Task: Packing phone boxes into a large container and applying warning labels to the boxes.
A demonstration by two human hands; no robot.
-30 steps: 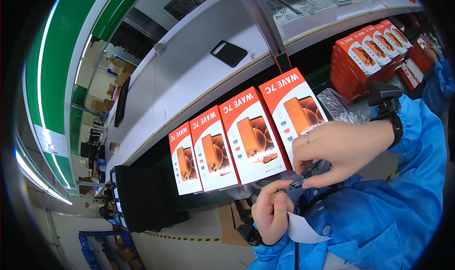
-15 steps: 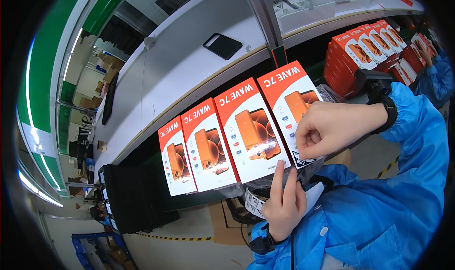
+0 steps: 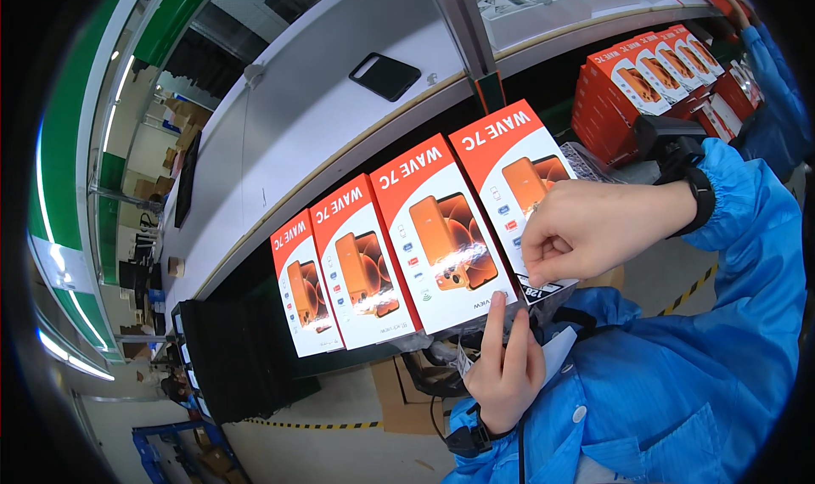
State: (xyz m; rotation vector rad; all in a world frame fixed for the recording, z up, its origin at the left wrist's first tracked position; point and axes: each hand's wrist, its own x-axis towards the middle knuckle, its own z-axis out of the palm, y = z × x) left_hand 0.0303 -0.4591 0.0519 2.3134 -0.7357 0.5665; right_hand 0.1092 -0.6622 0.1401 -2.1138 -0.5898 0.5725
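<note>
Several orange-and-white phone boxes stand in a slanted row before me. My right hand [image 3: 586,233] is closed over the lower end of the rightmost box [image 3: 501,166], thumb and fingertip pinched at the edge of a black-and-white sticker [image 3: 543,290]. My left hand [image 3: 508,374] stretches two fingers up to the bottom edge of the neighbouring box [image 3: 439,238]. Its other fingers curl around a white label sheet [image 3: 556,354], which shows on both sides of the hand. Two more boxes, a middle one [image 3: 361,263] and the leftmost one [image 3: 304,293], stand farther left.
Behind the boxes runs a white bench [image 3: 314,93] with a black phone case [image 3: 386,76] on it. A metal post [image 3: 463,34] rises at its edge. More phone boxes [image 3: 645,81] stand at the right, near a co-worker's blue sleeve [image 3: 777,81]. A black cloth [image 3: 242,357] hangs at left.
The view has shifted slightly, so boxes and bench sit a little farther left. My right fingertips have moved slightly at the sticker. The co-worker's arm at the right has risen toward the bench.
</note>
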